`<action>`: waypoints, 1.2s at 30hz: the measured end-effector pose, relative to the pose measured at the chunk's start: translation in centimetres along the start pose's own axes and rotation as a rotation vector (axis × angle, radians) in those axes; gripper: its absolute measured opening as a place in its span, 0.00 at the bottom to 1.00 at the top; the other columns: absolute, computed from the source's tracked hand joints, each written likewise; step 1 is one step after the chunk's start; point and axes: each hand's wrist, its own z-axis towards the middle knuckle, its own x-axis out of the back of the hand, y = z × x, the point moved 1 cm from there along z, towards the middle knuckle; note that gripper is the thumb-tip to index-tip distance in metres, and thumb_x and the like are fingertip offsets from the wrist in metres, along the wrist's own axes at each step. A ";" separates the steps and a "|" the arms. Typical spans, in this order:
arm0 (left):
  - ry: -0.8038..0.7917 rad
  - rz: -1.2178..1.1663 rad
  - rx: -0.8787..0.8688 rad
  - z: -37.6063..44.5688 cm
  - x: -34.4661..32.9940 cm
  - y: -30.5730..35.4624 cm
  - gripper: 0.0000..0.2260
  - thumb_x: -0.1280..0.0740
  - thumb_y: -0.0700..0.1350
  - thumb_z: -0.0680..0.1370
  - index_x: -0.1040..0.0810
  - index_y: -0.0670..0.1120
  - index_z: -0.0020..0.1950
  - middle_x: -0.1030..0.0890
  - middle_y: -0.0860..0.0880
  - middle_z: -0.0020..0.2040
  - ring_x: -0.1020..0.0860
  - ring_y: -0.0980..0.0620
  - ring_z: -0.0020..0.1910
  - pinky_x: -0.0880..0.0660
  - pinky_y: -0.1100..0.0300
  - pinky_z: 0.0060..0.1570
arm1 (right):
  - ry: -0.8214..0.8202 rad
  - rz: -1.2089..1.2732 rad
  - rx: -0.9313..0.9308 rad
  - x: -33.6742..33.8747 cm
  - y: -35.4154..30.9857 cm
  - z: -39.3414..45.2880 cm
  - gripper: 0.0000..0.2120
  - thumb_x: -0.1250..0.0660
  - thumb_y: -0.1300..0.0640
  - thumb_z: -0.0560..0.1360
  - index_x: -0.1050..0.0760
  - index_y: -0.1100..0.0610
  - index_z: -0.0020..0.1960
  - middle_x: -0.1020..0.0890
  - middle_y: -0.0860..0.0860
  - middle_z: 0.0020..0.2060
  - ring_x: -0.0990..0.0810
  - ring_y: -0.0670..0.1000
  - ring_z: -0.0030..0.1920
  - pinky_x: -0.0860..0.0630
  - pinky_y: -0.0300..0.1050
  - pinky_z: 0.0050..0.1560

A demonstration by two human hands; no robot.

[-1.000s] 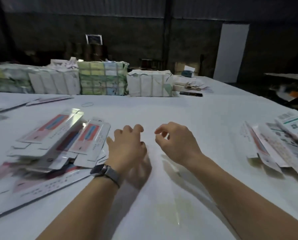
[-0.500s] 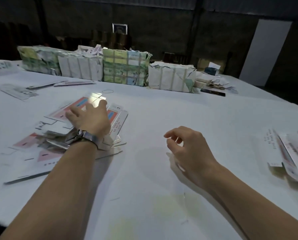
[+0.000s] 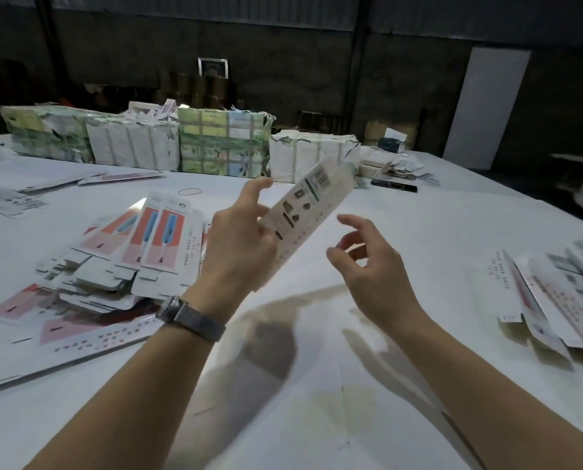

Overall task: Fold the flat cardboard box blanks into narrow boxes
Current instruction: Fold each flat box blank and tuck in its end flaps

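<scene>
Our left hand (image 3: 239,239) holds one blank (image 3: 303,215) up off the worktop (image 3: 317,418), thumb and fingers pinching its near end while the forefinger sticks out straight. The blank tilts up and away to the right, printed side toward us, and as far as we can see it is flat, with no panel yet turned. Our right hand (image 3: 368,266) hovers just right of it, fingers loosely spread and holding nothing, close to the blank but not touching.

To the left of our left hand lies the supply: a loose pile of blanks (image 3: 124,262), red and pink faces up, fanned and overlapping on the worktop. It looks large, so we judge that most of the work lies ahead. At the right edge sits a smaller heap of pieces (image 3: 554,300). They seem creased or partly raised, and we take them for the folded ones, though we cannot tell for certain.

At the far side a row of wrapped bundles (image 3: 222,147) stands unopened, which may be more stock. A rubber band (image 3: 190,191) lies beyond the pile.

So we are at the start of one box: blank picked, folding not begun.
</scene>
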 end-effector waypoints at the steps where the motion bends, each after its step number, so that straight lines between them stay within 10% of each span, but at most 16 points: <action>1: -0.073 -0.144 0.084 -0.3 -0.5 0.4 0.25 0.32 0.38 0.77 0.31 0.53 0.72 0.17 0.55 0.49 0.18 0.59 0.38 0.24 0.72 0.29 | 0.032 0.028 -0.008 0.3 0.0 0.3 0.20 0.31 0.55 0.78 0.30 0.44 0.67 0.23 0.44 0.47 0.23 0.45 0.43 0.29 0.27 0.41; 14: -0.752 -1.024 0.400 -2.7 -2.4 2.6 0.32 0.47 0.29 0.75 0.24 0.63 0.63 0.15 0.46 0.52 0.16 0.46 0.48 0.17 0.51 0.42 | 0.058 0.001 0.002 2.5 -0.2 0.7 0.25 0.35 0.57 0.80 0.34 0.43 0.74 0.23 0.42 0.44 0.22 0.47 0.41 0.22 0.36 0.37; 19: -0.831 -1.286 0.482 -3.2 -2.6 2.7 0.17 0.39 0.48 0.78 0.23 0.52 0.67 0.15 0.42 0.55 0.15 0.41 0.50 0.18 0.47 0.45 | -0.085 -0.001 0.005 2.4 -0.6 0.2 0.29 0.35 0.59 0.78 0.37 0.42 0.75 0.23 0.43 0.42 0.20 0.46 0.40 0.17 0.47 0.35; 22: -0.815 -1.266 0.575 -3.4 -2.9 2.5 0.26 0.51 0.65 0.83 0.16 0.56 0.58 0.14 0.43 0.53 0.14 0.41 0.49 0.17 0.47 0.43 | -0.152 -0.075 0.039 2.5 -0.7 0.0 0.30 0.36 0.57 0.78 0.41 0.39 0.75 0.22 0.34 0.40 0.19 0.45 0.42 0.16 0.50 0.38; 29: -0.851 -1.152 0.577 -3.9 -3.2 2.9 0.26 0.51 0.64 0.83 0.23 0.50 0.66 0.14 0.39 0.50 0.15 0.40 0.45 0.18 0.49 0.39 | -0.100 -0.307 0.087 4.0 -0.9 0.5 0.18 0.38 0.45 0.80 0.30 0.41 0.70 0.18 0.47 0.32 0.17 0.50 0.38 0.20 0.54 0.45; 36: -0.871 -1.107 0.569 -4.3 -3.5 3.5 0.29 0.51 0.65 0.83 0.21 0.46 0.63 0.16 0.39 0.53 0.16 0.41 0.45 0.18 0.48 0.41 | 0.029 -0.199 0.051 4.3 -0.8 1.1 0.10 0.33 0.44 0.78 0.24 0.50 0.44 0.21 0.47 0.25 0.26 0.46 0.25 0.32 0.36 0.27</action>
